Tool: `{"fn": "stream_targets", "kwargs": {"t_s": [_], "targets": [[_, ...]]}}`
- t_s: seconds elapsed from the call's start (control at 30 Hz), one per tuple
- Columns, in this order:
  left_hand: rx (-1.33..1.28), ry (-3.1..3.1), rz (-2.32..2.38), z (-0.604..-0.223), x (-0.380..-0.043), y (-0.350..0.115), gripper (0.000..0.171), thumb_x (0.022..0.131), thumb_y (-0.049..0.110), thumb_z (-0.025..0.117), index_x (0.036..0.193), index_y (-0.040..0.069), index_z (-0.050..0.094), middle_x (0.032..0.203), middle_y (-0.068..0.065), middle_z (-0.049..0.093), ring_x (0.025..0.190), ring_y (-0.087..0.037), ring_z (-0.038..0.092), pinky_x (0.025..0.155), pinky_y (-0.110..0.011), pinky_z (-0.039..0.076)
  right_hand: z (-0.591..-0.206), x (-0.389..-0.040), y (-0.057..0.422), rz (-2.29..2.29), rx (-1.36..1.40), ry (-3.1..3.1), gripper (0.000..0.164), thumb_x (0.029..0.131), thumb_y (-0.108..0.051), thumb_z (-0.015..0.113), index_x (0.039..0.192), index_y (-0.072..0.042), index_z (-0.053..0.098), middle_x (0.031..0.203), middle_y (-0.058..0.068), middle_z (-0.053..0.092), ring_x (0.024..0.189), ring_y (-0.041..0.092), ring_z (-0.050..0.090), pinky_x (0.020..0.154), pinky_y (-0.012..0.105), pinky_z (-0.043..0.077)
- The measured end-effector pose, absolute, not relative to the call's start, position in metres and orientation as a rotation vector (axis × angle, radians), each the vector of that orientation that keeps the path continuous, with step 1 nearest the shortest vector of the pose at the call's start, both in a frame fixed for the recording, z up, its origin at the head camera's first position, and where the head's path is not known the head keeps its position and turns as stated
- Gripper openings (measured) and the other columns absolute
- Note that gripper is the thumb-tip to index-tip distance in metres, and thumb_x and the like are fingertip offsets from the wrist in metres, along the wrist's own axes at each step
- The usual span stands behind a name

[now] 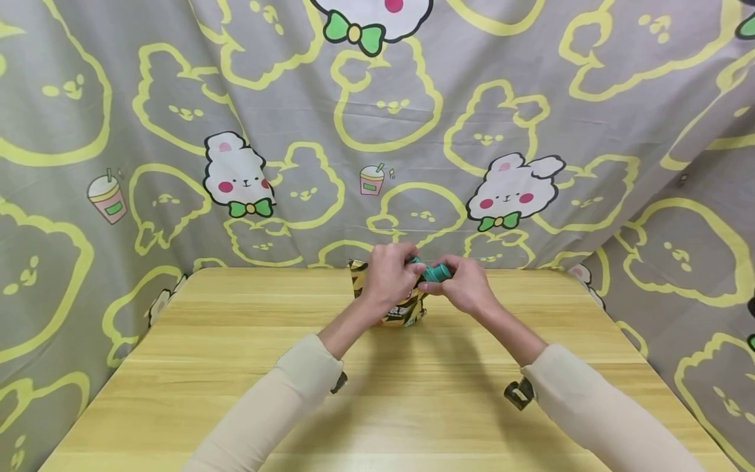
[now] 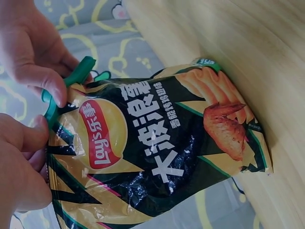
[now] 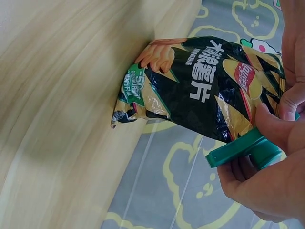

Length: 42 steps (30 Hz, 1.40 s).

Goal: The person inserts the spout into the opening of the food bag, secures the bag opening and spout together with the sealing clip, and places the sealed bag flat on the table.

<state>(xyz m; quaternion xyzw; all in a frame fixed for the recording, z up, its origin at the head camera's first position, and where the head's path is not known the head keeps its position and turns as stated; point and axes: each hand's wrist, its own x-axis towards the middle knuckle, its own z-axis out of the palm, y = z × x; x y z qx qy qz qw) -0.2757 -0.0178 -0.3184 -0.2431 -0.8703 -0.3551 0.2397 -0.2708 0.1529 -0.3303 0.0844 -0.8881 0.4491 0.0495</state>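
Observation:
A black and gold Lay's potato chip bag (image 2: 143, 138) stands upright on the table, its top edge pinched by my left hand (image 1: 389, 278). My right hand (image 1: 466, 285) grips a green plastic bag clip (image 1: 436, 273) at the bag's upper right corner. In the right wrist view, one bar of the clip (image 3: 238, 148) sticks out past the right hand (image 3: 267, 188). The left thumb lies close to the clip in the left wrist view, beside the left hand's (image 2: 21, 164) hold on the bag. Fingers partly hide how the clip sits on the bag.
The light wooden table (image 1: 236, 380) ends at the back against a grey curtain (image 1: 307, 111) with cartoon animals. More curtain hangs along both sides. A dark strap (image 1: 519, 393) shows at the right cuff.

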Motion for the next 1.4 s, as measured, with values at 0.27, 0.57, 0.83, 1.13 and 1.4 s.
{"fn": "stream_targets", "kwargs": {"t_s": [0.27,0.57,0.83,1.13,1.4], "targets": [[-0.678,-2.359,-0.974,-0.320,-0.275,-0.016,0.011,0.089,0.012,0.079,0.082,0.006,0.072,0.070,-0.005,0.072,0.051,-0.007,0.051,0.050,-0.014,0.042,-0.327,-0.272,0.153,1.335,0.219,-2.737,0.032,0.080,-0.018,0.086,0.103,-0.002,0.070,0.089,0.013,0.070,0.076,0.022,0.060,0.063,0.028,0.050],[-0.670,-2.371,-1.009,-0.318,-0.274,-0.015,0.012,0.089,0.012,0.078,0.080,0.007,0.072,0.068,-0.004,0.070,0.048,-0.005,0.055,0.051,-0.014,0.045,-0.321,-0.270,0.153,1.274,0.206,-2.760,0.022,0.080,-0.018,0.085,0.093,-0.006,0.072,0.077,0.008,0.067,0.069,0.021,0.056,0.058,0.029,0.046],[-0.695,-2.383,-0.981,-0.316,-0.275,-0.015,0.012,0.088,0.015,0.080,0.082,0.008,0.073,0.073,-0.003,0.074,0.053,-0.005,0.059,0.052,-0.015,0.047,-0.323,-0.271,0.158,1.282,0.260,-2.746,0.025,0.081,-0.016,0.084,0.099,-0.002,0.073,0.080,0.011,0.068,0.068,0.020,0.056,0.057,0.028,0.047],[-0.734,-2.493,-0.978,-0.307,-0.272,-0.015,0.010,0.091,0.018,0.077,0.092,0.008,0.077,0.083,-0.003,0.077,0.059,-0.005,0.061,0.054,-0.015,0.047,-0.322,-0.272,0.167,1.250,0.302,-2.795,0.032,0.085,-0.020,0.083,0.108,-0.001,0.071,0.090,0.014,0.069,0.076,0.022,0.057,0.063,0.030,0.048],[-0.752,-2.551,-0.938,-0.298,-0.268,-0.020,0.009,0.094,0.013,0.074,0.098,0.007,0.077,0.090,-0.005,0.079,0.063,-0.009,0.064,0.055,-0.017,0.048,-0.319,-0.272,0.170,1.185,0.361,-2.810,0.030,0.085,-0.021,0.083,0.107,-0.004,0.072,0.085,0.010,0.067,0.074,0.022,0.054,0.064,0.031,0.044]]}}
